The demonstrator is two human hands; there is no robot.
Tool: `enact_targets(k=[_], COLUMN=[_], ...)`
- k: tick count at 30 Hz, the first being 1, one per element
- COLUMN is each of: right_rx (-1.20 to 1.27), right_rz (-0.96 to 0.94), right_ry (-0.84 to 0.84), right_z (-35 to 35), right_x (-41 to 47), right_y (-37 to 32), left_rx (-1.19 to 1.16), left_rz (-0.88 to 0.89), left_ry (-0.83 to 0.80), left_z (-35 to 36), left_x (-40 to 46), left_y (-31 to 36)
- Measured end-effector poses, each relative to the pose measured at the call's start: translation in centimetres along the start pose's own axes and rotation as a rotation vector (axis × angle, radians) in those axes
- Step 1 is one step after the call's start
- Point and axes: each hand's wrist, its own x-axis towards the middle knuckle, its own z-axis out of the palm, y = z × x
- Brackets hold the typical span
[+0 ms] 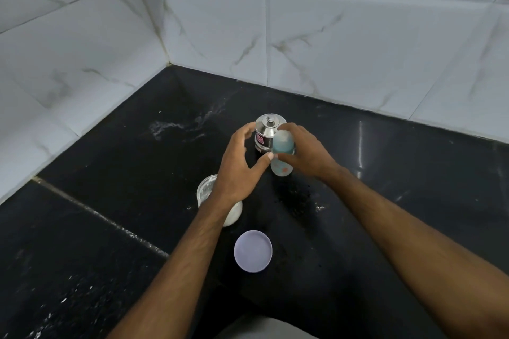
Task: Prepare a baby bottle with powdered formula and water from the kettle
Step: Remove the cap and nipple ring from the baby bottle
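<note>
A small baby bottle [281, 168] with a clear dome cap and a teal collar stands upright on the black counter. My right hand [305, 151] grips it around the collar and cap. My left hand [239, 165] hovers just to its left with fingers spread and relaxed, the thumb tip close to the bottle. Behind them stands a small steel kettle [266, 132] with a knobbed lid. An open jar of white powder [209, 192] sits under my left wrist, partly hidden. Its pale lilac lid [252, 251] lies flat nearer to me.
The black stone counter [385, 201] runs into a corner of white marble-pattern wall tiles [330, 36]. White smears and specks mark the counter behind the kettle and at the lower left. A pale edge shows at the bottom centre.
</note>
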Motion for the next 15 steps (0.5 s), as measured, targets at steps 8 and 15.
enact_targets(k=[8,15], right_rx=[0.059,0.094], right_rz=[-0.011,-0.027], right_ry=[0.031,0.027], right_z=[-1.3,-0.7], right_x=[-1.5,-4.6], right_y=[-0.6,-1.1], left_rx=[-0.064,-0.128], left_rz=[-0.101,-0.16], left_ry=[-0.036,-0.059], left_z=[3.9,7.6], left_x=[-1.1,-1.8], left_y=[-1.1,-3.2])
